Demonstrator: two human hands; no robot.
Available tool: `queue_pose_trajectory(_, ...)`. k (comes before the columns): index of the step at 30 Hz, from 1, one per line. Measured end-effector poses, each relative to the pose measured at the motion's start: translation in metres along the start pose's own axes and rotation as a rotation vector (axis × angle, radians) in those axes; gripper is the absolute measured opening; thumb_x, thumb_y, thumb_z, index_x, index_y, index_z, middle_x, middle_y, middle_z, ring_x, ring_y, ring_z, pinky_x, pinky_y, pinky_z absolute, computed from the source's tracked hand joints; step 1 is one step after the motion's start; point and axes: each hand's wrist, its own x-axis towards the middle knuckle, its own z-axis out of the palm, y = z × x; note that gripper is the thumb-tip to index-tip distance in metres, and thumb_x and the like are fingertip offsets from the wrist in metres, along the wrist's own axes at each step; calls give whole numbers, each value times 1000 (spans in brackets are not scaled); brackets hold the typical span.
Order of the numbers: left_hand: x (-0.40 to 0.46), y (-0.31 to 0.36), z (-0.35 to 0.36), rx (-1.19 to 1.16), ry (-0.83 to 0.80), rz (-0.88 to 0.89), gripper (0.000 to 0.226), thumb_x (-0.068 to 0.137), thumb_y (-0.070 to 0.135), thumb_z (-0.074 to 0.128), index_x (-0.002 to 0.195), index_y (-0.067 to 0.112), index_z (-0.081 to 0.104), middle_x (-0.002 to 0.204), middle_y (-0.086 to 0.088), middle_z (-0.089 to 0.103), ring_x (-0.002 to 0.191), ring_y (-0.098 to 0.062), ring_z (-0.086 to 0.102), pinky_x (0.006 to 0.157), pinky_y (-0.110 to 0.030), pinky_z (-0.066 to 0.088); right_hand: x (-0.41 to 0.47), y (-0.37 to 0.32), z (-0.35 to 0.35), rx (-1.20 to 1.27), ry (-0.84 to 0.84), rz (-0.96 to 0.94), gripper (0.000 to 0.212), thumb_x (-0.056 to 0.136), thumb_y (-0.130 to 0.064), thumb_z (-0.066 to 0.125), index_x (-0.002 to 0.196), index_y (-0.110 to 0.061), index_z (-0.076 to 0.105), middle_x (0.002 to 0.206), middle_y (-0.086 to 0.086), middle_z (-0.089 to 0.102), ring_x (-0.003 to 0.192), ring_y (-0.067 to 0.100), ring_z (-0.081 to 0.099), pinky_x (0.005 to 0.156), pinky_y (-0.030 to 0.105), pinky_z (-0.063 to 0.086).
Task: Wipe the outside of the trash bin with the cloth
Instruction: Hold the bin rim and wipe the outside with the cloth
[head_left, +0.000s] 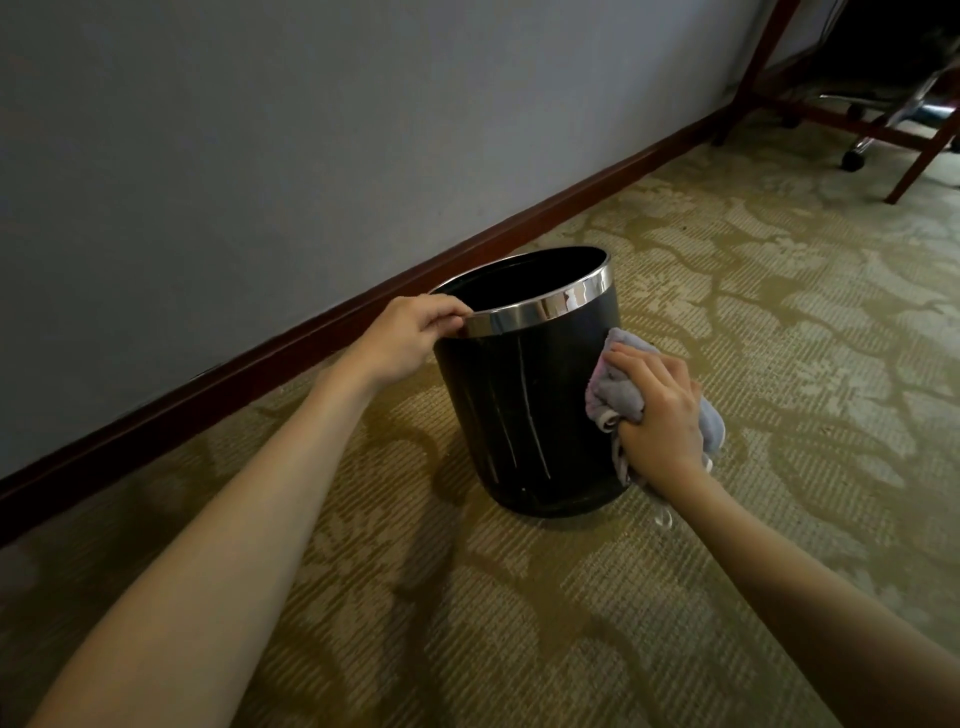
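A round black trash bin (524, 410) with a shiny metal band around its rim stands upright on the carpet near the wall. Pale streaks run down its front side. My left hand (410, 338) pinches the metal rim at the bin's left edge. My right hand (660, 415) holds a bunched grey-lilac cloth (618, 395) and presses it against the bin's right side, about halfway up. Part of the cloth hangs below my right hand.
A patterned olive carpet (779, 322) covers the floor. A grey wall with a dark wooden baseboard (311, 332) runs just behind the bin. At the far right stand red-brown wooden desk legs (919, 156) and an office chair's wheeled base (857, 150).
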Motion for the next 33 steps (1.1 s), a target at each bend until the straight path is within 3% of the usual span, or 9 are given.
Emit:
queue_pose_trajectory(5,-7,3,7,-13,55,-30,25,93,4,49,93,16,71,92,1,69,92,-3,61,87,-32,46,-1,-4,-4,15,-24,18,50,74,9,64,121,-10,63,123,0,63,115,28,47,95,37,27)
queue_pose_trajectory(11,-16,21,12,40,83,-31,26,92,3,49,85,19,68,83,-1,65,86,-16,60,81,-45,48,-1,-6,-3,57,-28,137,55,75,9,58,122,-18,61,125,-5,60,115,20,43,95,35,24)
queue_pose_trajectory(15,-14,41,4,161,156,-16,23,91,7,50,81,23,64,80,2,63,82,-17,59,71,-42,51,3,-11,2,132,-82,219,60,72,9,50,119,-26,59,116,-9,60,110,16,42,100,47,32)
queue_pose_trajectory(18,-13,49,-7,293,154,-46,25,92,11,49,75,27,57,79,3,60,79,-16,57,63,-33,44,6,-22,11,228,-168,231,63,72,12,47,115,-33,60,105,-17,55,105,12,41,99,45,34)
queue_pose_trajectory(21,-15,46,-20,343,152,-108,33,93,12,49,65,30,51,73,5,57,74,-14,54,58,-28,36,11,-34,22,321,-200,251,63,71,13,46,114,-31,62,106,-12,59,109,19,47,96,46,39)
queue_pose_trajectory(23,-17,41,-29,298,163,-151,31,93,10,49,68,28,55,76,4,59,76,-14,55,62,-29,39,15,-45,26,394,-171,265,63,71,12,47,108,-36,62,104,-17,61,111,20,50,96,49,42)
queue_pose_trajectory(26,-15,33,-40,237,181,-187,27,93,10,50,74,26,60,80,0,63,76,-13,55,68,-30,40,27,-67,24,399,-125,121,66,71,8,51,105,-48,57,98,-32,54,102,9,46,92,41,40)
queue_pose_trajectory(30,-12,28,-41,218,180,-189,28,92,10,50,74,27,61,76,5,61,75,-9,55,63,-27,38,44,-87,24,331,-113,-124,58,70,4,56,115,-32,59,108,-23,54,103,6,43,89,33,30)
queue_pose_trajectory(33,-9,26,-40,213,193,-182,26,92,8,49,75,24,61,74,5,60,76,-13,56,65,-27,38,44,-86,21,246,-151,-261,51,69,3,63,115,-20,63,116,-17,56,111,9,43,92,37,32)
